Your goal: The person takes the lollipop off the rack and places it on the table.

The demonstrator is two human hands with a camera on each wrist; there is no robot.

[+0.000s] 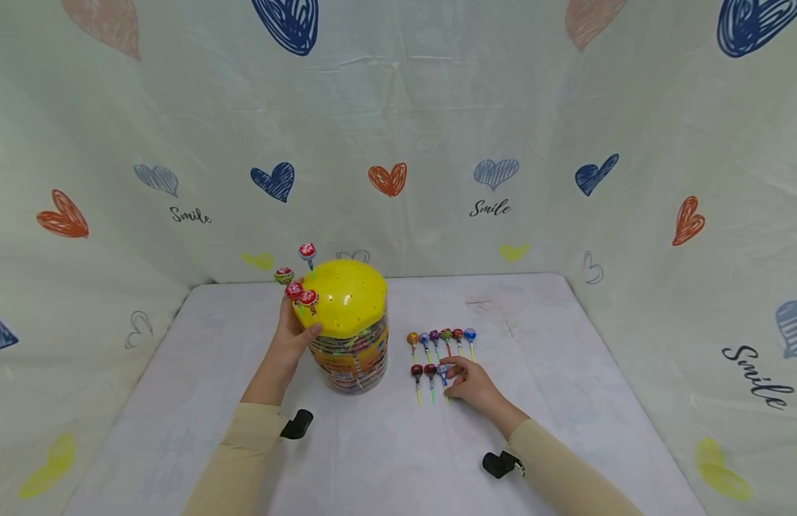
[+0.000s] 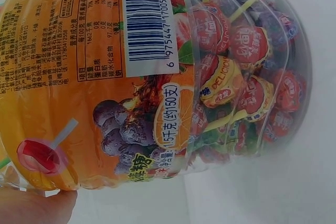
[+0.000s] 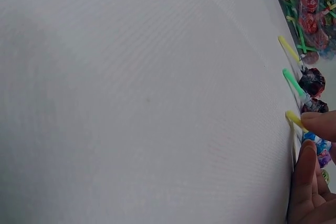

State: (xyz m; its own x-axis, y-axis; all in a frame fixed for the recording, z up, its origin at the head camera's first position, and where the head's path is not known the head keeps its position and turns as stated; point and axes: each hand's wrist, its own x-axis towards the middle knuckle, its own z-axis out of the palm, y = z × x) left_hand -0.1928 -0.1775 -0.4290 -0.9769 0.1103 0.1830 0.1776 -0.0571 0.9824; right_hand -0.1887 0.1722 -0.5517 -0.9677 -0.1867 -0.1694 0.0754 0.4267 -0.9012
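A clear ribbed jar point(image 1: 355, 364) with a yellow domed lid point(image 1: 347, 294) stands at the middle left of the table, packed with wrapped lollipops point(image 2: 252, 90). My left hand point(image 1: 290, 342) grips it by the side, thumb along the lid's lower edge. Several lollipops point(image 1: 307, 252) stick out of the lid's left part, sticks inward. In front of my right hand point(image 1: 472, 387), two rows of lollipops lie on the table. Its thumb and finger pinch a blue-wrapped lollipop point(image 3: 311, 137) with a yellow stick, at the right end of the near row.
The far row of lollipops point(image 1: 446, 334) lies just beyond my right fingers. Two dark-wrapped lollipops point(image 1: 430, 370) lie left of the pinched one. A white cloth covers the table point(image 1: 534, 315), and a heart-printed curtain point(image 1: 437, 129) hangs behind and at both sides.
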